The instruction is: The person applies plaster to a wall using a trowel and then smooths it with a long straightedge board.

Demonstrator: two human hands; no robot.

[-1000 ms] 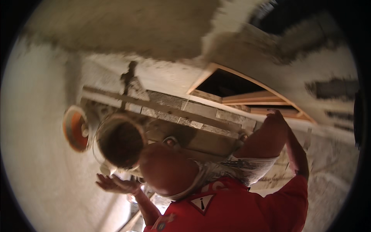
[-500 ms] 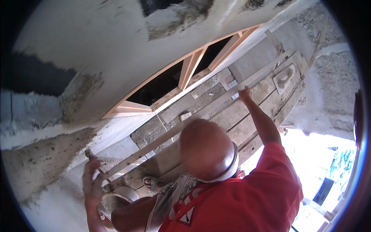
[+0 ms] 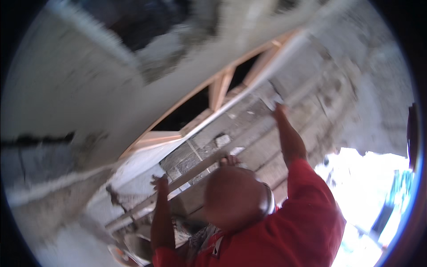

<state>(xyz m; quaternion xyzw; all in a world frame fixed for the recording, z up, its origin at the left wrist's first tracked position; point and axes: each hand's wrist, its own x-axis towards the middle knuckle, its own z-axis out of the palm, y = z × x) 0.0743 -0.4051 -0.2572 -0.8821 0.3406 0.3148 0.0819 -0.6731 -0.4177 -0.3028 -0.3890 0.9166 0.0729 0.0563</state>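
Note:
My right hand (image 3: 279, 110) reaches far forward, its fingers closed around a long, straight, narrow batten (image 3: 195, 170). The batten slants from the lower left toward the upper right, above the planks (image 3: 260, 153). At the foot of the white wall, beside the batten's left part, my left hand (image 3: 160, 182) is raised with its fingers apart, though blurred. It seems to hold nothing. Red sleeves cover both upper arms. A rounded bare-skinned shape, probably my bent knee (image 3: 231, 198), hides part of the batten. Toes (image 3: 229, 160) show just beyond it.
An arched wooden window frame (image 3: 218, 91) with dark openings is set in the patchy plastered wall (image 3: 102, 93). A pale broken piece (image 3: 222, 141) lies on the rough sill strip. A round container (image 3: 138, 244) stands at lower left. Bright daylight enters at lower right.
My left hand has moved right and slightly up, away from the batten's left end. My right hand stays on the batten. The view has shifted and blurred, and toes now show.

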